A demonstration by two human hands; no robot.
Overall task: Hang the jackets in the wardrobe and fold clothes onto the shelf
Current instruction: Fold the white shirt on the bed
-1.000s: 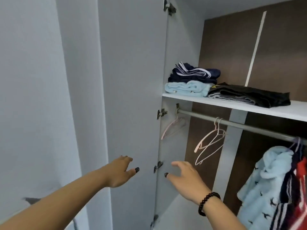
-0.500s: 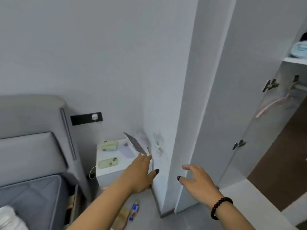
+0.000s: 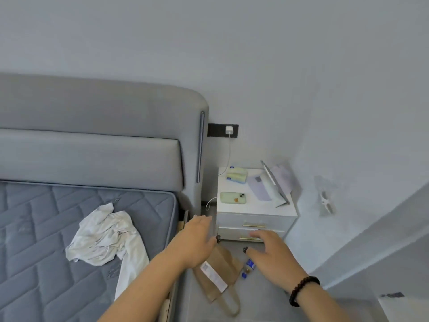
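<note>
Mattress [image 3: 46,228] at far left, quilted blue-grey, bare apart from one white garment [image 3: 104,238] crumpled near its right edge, one long part trailing down toward the camera. Thin woven cloth by the look of it: likely light, limp, no stiffness to speak of, nothing fragile. Best taken at two points along a hem or at the shoulders, if those can be found in the heap, then lifted and shaken flat before folding; a single-point pick would probably leave it dangling in a twist. Just right of the bed edge, left hand [image 3: 197,242] stretched forward, fingers straight and loosely together, empty, apart from the cloth. Below it on the floor, tan bag [image 3: 218,273] with a label, then small blue bottle [image 3: 249,267]. Further right, right hand [image 3: 271,254] likewise extended and spread, holding nothing, bead bracelet [image 3: 301,290] at the wrist. Beyond both, white nightstand [image 3: 255,217] carrying phone [image 3: 232,197]. Wardrobe out of view.
</note>
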